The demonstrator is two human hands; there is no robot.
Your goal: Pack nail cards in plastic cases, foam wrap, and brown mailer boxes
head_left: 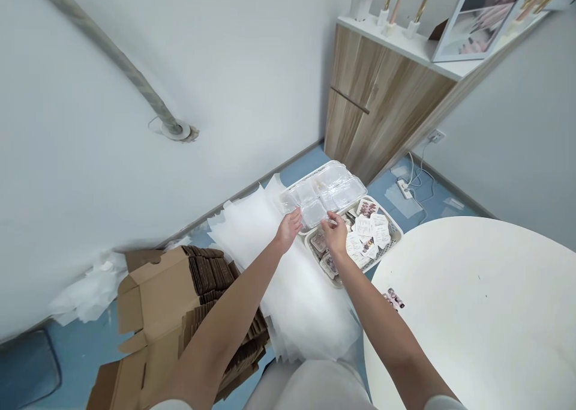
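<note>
My left hand [288,230] is at the near left edge of a basket of clear plastic boxes [335,182], its fingers stretched out and nothing visibly gripped. A clear plastic box [314,213] lies between my two hands. Curled into a pinch, my right hand [335,236] is at that box's right side; whether the fingertips hold its edge or something else I cannot make out. Just beyond my right wrist, a white basket [396,235] holds white printed cards [380,229] and small clear packs of press-on nails [368,208].
White foam sheets [301,302] are stacked before me. Flattened cardboard boxes [164,299] stand at left. A round white table [477,314] at right bears a nail set [393,299]. A wooden cabinet [382,92] and a power strip [404,188] are farther back.
</note>
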